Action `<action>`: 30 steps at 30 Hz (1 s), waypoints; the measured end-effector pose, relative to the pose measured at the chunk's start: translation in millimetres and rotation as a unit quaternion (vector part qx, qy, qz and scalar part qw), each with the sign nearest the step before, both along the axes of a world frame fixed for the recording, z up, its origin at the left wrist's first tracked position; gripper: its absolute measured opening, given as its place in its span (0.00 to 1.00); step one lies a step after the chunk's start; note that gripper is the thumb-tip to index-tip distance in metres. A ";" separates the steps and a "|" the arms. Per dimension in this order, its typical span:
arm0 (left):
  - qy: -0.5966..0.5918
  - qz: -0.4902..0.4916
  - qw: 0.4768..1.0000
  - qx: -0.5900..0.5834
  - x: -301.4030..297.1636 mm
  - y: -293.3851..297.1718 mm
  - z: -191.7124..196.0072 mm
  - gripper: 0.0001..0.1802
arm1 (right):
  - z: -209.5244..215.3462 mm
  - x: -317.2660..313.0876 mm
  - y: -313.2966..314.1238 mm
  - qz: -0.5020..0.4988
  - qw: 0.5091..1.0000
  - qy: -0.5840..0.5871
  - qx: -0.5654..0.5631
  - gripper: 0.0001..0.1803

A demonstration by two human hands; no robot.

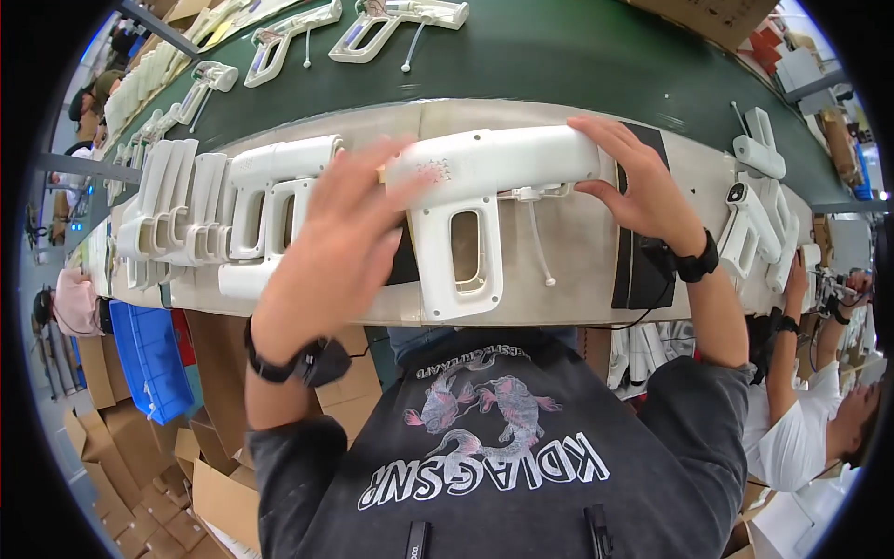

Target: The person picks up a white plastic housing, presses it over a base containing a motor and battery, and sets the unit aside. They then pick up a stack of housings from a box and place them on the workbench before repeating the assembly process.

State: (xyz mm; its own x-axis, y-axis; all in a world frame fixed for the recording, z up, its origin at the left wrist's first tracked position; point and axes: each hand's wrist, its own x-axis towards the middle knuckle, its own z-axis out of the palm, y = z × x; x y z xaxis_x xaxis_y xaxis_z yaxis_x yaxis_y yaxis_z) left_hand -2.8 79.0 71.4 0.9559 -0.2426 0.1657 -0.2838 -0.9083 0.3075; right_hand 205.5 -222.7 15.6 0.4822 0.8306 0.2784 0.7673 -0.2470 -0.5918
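A white gun-shaped plastic housing (535, 156) with a looped handle lies on the bench in front of me, its handle pointing toward me. My right hand (647, 182) grips its right end, the thumb below and the fingers over the top. Smeared by motion, my left hand (340, 228) passes over the housing's left end; whether it touches cannot be made out. A thin white cord (538, 242) with a small knob on its end hangs from the housing's underside, beside the handle. Under the housing, dark strips (643, 261) lie on the pale work surface.
White housing shells (177, 200) stand in a row at left. More gun-shaped units (400, 23) rest on the green belt (540, 65) beyond. Finished-looking white units (745, 224) lie at right, near a co-worker's arm (792, 326). A blue crate (149, 359) and cardboard boxes (233, 498) sit lower left.
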 end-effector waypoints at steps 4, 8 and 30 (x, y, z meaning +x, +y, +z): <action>-0.060 0.122 0.964 -0.228 21.8 14.5 -70.6 0.41 | -25.6 -0.6 4.5 0.004 1.000 -0.006 0.001 0.40; 0.008 0.149 0.929 -0.339 29.8 1.5 -97.4 0.45 | -39.4 1.5 7.4 -0.008 0.999 0.038 0.000 0.39; 0.230 0.138 0.939 -0.215 63.8 19.7 -96.4 0.38 | -62.5 11.0 12.1 -0.008 0.985 0.146 -0.091 0.32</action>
